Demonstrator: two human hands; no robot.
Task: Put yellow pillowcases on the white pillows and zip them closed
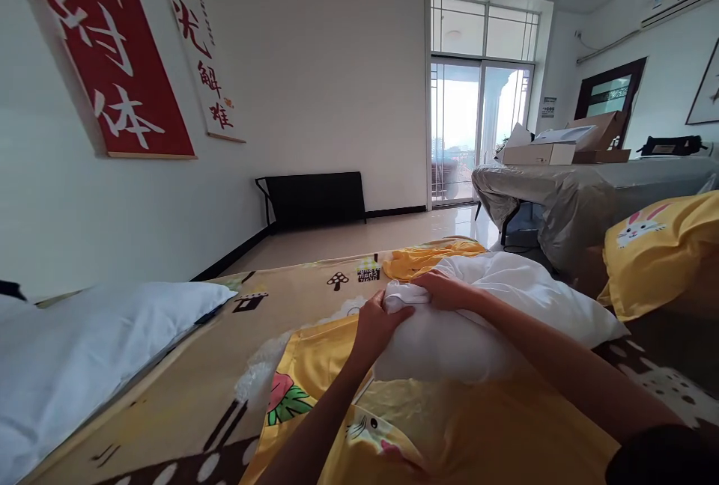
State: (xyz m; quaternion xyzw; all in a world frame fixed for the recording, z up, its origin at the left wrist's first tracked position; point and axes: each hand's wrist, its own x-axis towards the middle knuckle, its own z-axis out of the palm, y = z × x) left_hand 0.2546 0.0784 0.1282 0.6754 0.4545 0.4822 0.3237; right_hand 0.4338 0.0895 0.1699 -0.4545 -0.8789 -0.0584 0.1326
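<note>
A white pillow (528,298) lies in front of me, one end bunched up between my hands. My left hand (379,324) grips the gathered corner from the left, thumb on top. From the right, my right hand (443,290) is closed on the same end, its fingertips partly hidden. Under the pillow and my forearms spreads a yellow pillowcase (314,354) with a printed rabbit face and a pink-and-green motif. Another yellow cloth (427,257) lies crumpled just beyond my hands.
A second white pillow (123,343) lies at the left on the patterned beige sheet (292,298). At the right is a yellow rabbit-print pillow (657,253). Behind it stands a plastic-covered table (595,193) with open boxes (539,153). A black folded frame (314,197) leans by the wall.
</note>
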